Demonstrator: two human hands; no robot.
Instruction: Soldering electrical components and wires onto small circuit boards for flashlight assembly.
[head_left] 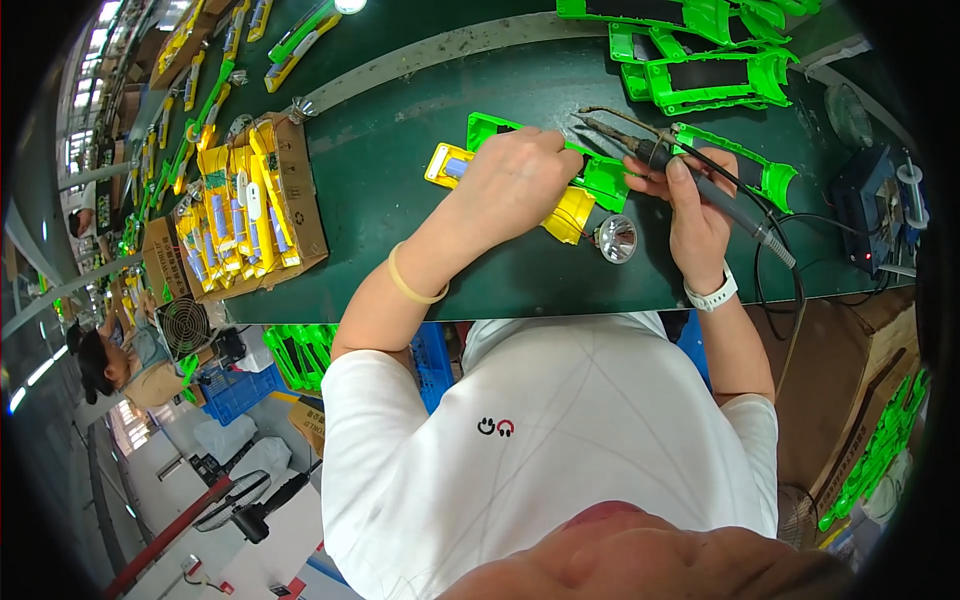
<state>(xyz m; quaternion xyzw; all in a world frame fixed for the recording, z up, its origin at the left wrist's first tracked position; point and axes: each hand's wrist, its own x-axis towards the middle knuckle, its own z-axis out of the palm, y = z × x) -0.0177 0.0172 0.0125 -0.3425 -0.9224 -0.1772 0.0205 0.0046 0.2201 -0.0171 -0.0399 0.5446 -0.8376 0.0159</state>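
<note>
Soldering iron [690, 175] in right hand [697, 215], left hand [520, 180] steadying

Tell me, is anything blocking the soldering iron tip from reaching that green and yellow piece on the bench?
Nothing visible does. The right hand holds the soldering iron with its tip right by the green and yellow piece, which the left hand presses down from the other side.

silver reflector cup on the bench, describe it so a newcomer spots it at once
Start at the dark green workbench and find its near edge, in front of the person's white shirt. Between the left hand and right hand lies the silver reflector cup, beside a yellow housing. It is the only shiny metallic cone among green and yellow plastic parts.
</note>
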